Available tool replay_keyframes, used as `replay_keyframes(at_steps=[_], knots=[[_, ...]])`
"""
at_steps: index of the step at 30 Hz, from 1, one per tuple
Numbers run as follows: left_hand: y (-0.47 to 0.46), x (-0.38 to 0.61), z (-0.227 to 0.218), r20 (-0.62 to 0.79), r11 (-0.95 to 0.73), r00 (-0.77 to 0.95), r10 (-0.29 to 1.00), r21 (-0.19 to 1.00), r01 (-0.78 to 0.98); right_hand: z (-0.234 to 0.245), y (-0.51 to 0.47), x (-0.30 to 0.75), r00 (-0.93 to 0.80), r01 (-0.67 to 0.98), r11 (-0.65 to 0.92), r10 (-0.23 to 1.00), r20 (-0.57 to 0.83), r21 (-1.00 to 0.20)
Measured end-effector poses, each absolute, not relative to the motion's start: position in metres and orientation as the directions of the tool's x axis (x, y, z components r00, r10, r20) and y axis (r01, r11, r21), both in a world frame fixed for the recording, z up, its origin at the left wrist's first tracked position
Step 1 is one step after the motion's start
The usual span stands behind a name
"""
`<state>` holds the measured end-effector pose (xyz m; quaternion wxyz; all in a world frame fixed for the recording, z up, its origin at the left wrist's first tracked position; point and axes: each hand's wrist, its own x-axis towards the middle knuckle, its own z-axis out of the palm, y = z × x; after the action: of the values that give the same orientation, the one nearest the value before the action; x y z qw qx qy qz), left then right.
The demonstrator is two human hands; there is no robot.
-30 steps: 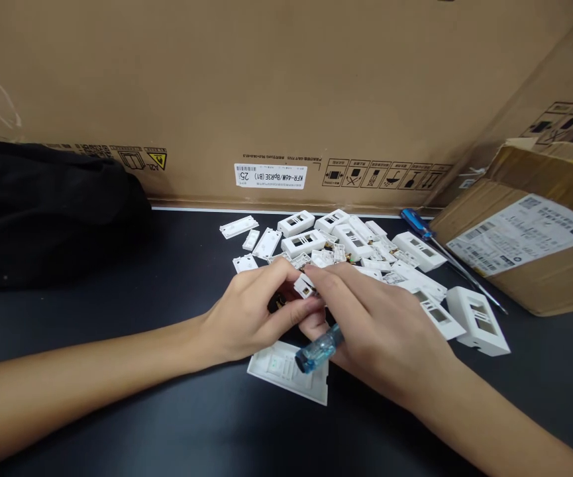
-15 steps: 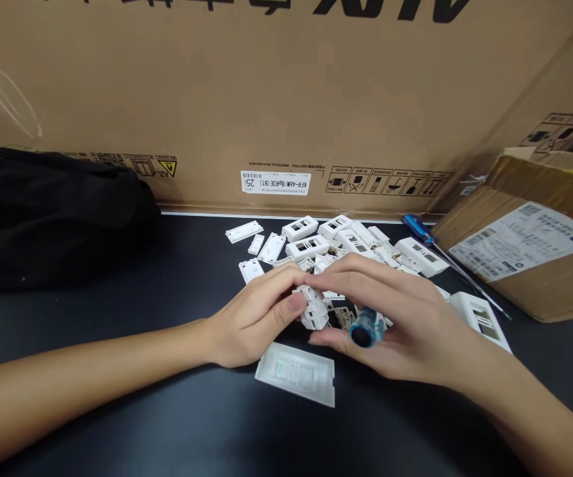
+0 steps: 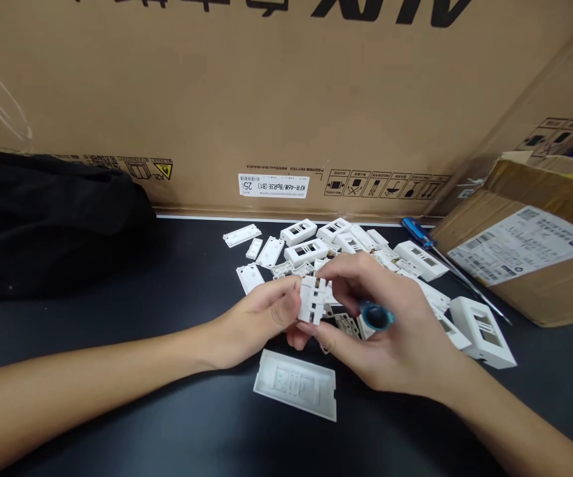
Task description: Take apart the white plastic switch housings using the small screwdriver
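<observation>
Fingers (image 3: pixel 286 310) of your left hand (image 3: pixel 259 324) are pinching the white plastic module (image 3: pixel 313 299) from its left side, closed firmly on it. Your right hand (image 3: pixel 390 351) is curling around a blue-handled screwdriver (image 3: pixel 375 317), while its fingertips (image 3: pixel 338 268) are bearing on the module's upper edge. You are holding the module above the black bench (image 3: pixel 117 338). At 6 o'clock from it, a white faceplate (image 3: pixel 295 384) is lying apart. At 12 o'clock, a heap of white frames and small parts (image 3: pixel 307 252) is lying loose, so most pieces are remaining unhandled. At 2 o'clock, a second screwdriver (image 3: pixel 418 232) is resting beside a cardboard carton (image 3: pixel 519 258).
</observation>
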<state>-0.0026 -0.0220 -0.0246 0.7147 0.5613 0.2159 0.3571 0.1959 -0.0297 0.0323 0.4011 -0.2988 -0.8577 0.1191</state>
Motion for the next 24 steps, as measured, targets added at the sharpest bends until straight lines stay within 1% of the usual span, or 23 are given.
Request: replay_keyframes(at_steps=[1,5,7,11,15,19,24], knots=[[-0.022,-0.003,-0.025,0.088,0.127,0.651,0.754,0.953,-0.275,0.032,-0.029,0.196,-0.507,0.429,0.802,0.595,0.624,-0.416],[-0.022,-0.003,-0.022,0.043,0.118,0.632,0.774,0.97,-0.211,0.03,-0.027,0.194,-0.538,0.447,0.832,0.543,0.644,-0.328],[-0.023,-0.001,-0.019,0.041,0.151,0.635,0.772,0.958,-0.246,0.029,-0.028,0.193,-0.531,0.431,0.845,0.521,0.668,-0.316],[-0.026,0.003,-0.014,0.002,0.279,0.653,0.758,0.903,-0.327,0.026,-0.031,0.188,-0.493,0.379,0.849,0.522,0.696,-0.369],[-0.028,0.004,-0.012,-0.007,0.287,0.648,0.762,0.9,-0.328,0.022,-0.031,0.184,-0.457,0.324,0.843,0.538,0.709,-0.43],[-0.027,0.004,-0.013,0.013,0.288,0.664,0.748,0.894,-0.342,0.018,-0.031,0.183,-0.423,0.342,0.807,0.589,0.688,-0.481],[-0.027,0.005,-0.015,0.005,0.347,0.68,0.733,0.857,-0.38,0.015,-0.032,0.182,-0.403,0.365,0.794,0.606,0.686,-0.487]])
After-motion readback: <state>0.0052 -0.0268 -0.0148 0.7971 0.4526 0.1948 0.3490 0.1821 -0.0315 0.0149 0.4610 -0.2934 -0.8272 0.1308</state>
